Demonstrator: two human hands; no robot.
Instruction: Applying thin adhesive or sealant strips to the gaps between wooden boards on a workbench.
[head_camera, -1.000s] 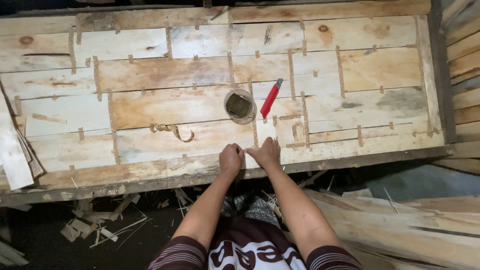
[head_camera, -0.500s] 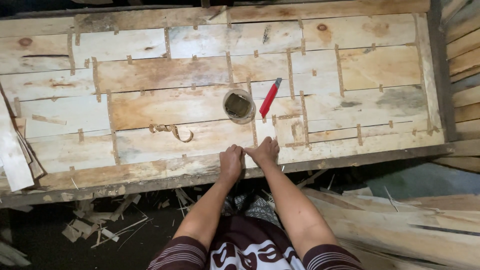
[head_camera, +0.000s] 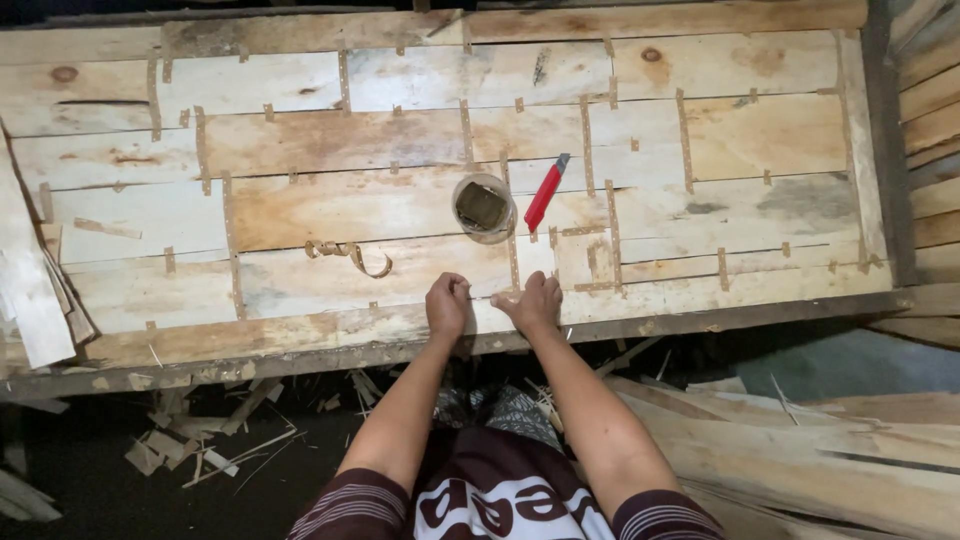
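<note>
Both hands rest side by side on the near edge of a big wood panel (head_camera: 330, 210). The left hand (head_camera: 447, 305) has its fingers curled and pinching a thin strip (head_camera: 482, 297), and the right hand (head_camera: 532, 301) lies flat with fingers together on it. A round jar (head_camera: 484, 208) and a red knife (head_camera: 546, 192) sit just behind the hands.

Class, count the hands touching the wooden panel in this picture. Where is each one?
2. The left hand and the right hand rest side by side near the wooden panel's near edge, below the small round container.
</note>
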